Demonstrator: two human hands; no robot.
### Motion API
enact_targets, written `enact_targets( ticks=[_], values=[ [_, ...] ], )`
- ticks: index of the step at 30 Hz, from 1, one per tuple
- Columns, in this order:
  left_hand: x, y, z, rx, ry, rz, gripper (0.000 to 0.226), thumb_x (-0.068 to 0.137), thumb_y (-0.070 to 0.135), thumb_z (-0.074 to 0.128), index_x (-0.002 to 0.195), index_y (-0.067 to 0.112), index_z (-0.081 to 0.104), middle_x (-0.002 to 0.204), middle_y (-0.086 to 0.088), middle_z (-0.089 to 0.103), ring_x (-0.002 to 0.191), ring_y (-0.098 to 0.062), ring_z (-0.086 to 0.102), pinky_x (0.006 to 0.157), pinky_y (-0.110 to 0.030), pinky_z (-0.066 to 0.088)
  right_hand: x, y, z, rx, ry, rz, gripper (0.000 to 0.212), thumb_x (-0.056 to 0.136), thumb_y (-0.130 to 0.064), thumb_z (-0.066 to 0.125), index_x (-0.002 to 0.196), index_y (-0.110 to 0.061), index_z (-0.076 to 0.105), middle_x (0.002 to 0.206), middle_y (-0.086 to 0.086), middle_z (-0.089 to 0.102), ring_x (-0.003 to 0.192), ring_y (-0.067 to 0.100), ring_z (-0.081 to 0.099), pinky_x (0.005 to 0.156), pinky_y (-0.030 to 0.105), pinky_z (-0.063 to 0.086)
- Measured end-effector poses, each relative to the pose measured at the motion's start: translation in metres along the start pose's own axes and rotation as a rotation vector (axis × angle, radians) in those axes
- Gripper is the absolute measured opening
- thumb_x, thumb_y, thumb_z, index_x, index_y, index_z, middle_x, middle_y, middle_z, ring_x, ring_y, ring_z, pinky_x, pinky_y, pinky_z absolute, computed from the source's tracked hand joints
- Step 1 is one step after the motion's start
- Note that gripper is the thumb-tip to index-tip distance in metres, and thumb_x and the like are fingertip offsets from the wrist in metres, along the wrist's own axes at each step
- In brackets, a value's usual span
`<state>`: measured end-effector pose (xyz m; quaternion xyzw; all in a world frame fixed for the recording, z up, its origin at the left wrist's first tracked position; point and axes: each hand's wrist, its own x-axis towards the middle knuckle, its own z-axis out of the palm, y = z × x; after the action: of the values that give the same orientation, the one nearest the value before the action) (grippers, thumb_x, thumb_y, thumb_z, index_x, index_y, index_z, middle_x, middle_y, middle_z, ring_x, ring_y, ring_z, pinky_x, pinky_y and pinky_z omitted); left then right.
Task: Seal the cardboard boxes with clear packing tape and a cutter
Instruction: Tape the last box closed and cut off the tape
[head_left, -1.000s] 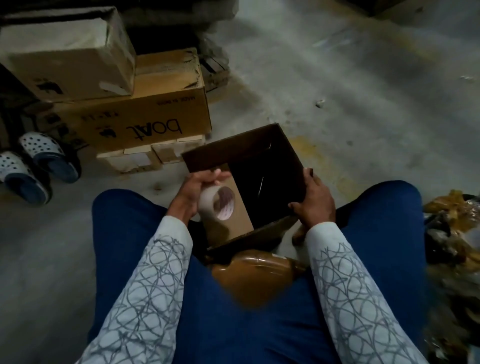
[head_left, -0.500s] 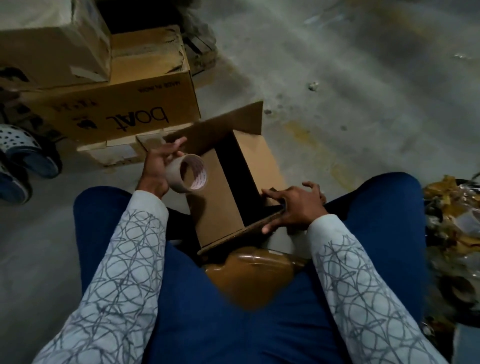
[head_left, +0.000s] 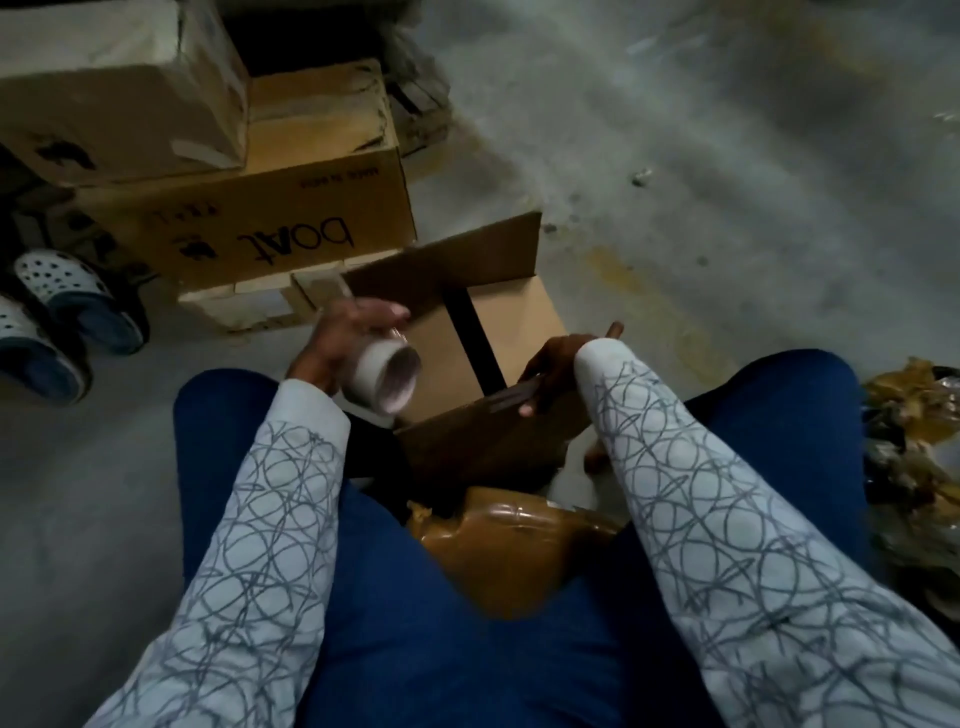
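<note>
Between the knees, on the concrete floor (head_left: 727, 156), a seated person is holding a cardboard box (head_left: 519, 322) and a roll of tape (head_left: 384, 374).
The left hand (head_left: 337, 338) is gripping the roll of tape from above, fingers curled round its rim, and is holding it in the air just beside the box's left side with the core's opening facing the right. The right hand (head_left: 550, 364), partly hidden by its patterned sleeve (head_left: 701, 493), is gripping the edge of the near flap (head_left: 483, 452), its thumb lying on the flap's edge. The far flap (head_left: 452, 265) is standing up, and a dark gap is showing between the two folded inner flaps. Behind the box, a carton printed "boat" (head_left: 270, 223) is sitting under another carton (head_left: 114, 88), with a pair of sandals (head_left: 67, 291) lying at the left.
</note>
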<state>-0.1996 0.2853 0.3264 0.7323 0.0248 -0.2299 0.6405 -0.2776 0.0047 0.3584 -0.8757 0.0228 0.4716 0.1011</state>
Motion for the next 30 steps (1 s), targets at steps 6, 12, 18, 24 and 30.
enact_targets(
  ticks=[6,12,18,24,30],
  values=[
    [0.000,-0.031,0.052,0.035,-0.409,-0.513,0.021,0.092,0.001,0.057,0.104,-0.006,0.072,0.102,-0.014,0.076,0.095,-0.026,0.071,0.078,-0.032,0.057,0.012,0.007,0.023,-0.109,0.245,-0.029,0.070,0.068,-0.077,0.067,0.133,-0.061,0.047,0.141,-0.017,0.056,0.142,0.023,0.040,0.101,0.082,-0.010],
    [0.007,-0.037,0.042,-0.068,-0.312,-0.532,0.020,0.089,-0.003,0.057,0.098,-0.010,0.073,0.122,-0.025,0.067,0.116,-0.034,0.066,0.099,-0.042,0.052,0.002,0.013,0.024,0.038,0.358,-0.116,0.058,0.066,-0.067,0.076,0.121,-0.064,0.057,0.130,-0.021,0.064,0.130,0.015,0.053,0.112,0.065,0.000],
    [0.007,-0.035,0.032,-0.020,-0.262,-0.400,0.033,0.090,-0.007,0.055,0.065,-0.002,0.075,0.122,-0.035,0.062,0.120,-0.053,0.056,0.107,-0.057,0.044,0.008,0.019,0.027,0.099,0.454,-0.184,0.063,0.058,-0.068,0.081,0.118,-0.057,0.065,0.123,-0.022,0.067,0.121,0.011,0.057,0.112,0.056,0.011],
    [0.006,-0.018,-0.004,0.213,-0.163,-0.160,0.019,0.090,0.003,0.066,0.078,0.005,0.081,0.094,-0.030,0.070,0.101,-0.050,0.064,0.102,-0.065,0.045,0.022,0.017,0.040,0.172,0.619,-0.186,0.060,0.065,-0.052,0.084,0.121,-0.050,0.066,0.119,-0.014,0.070,0.125,0.012,0.052,0.110,0.051,0.014],
    [-0.001,-0.007,-0.009,0.578,0.330,0.196,0.014,0.088,0.021,0.074,0.087,0.007,0.076,0.131,-0.013,0.055,0.129,-0.036,0.043,0.110,-0.049,0.038,0.062,0.006,0.103,0.131,1.008,-0.008,0.057,0.071,-0.037,0.083,0.123,-0.046,0.064,0.121,-0.011,0.071,0.135,0.024,0.049,0.107,0.061,0.013]
  ],
)
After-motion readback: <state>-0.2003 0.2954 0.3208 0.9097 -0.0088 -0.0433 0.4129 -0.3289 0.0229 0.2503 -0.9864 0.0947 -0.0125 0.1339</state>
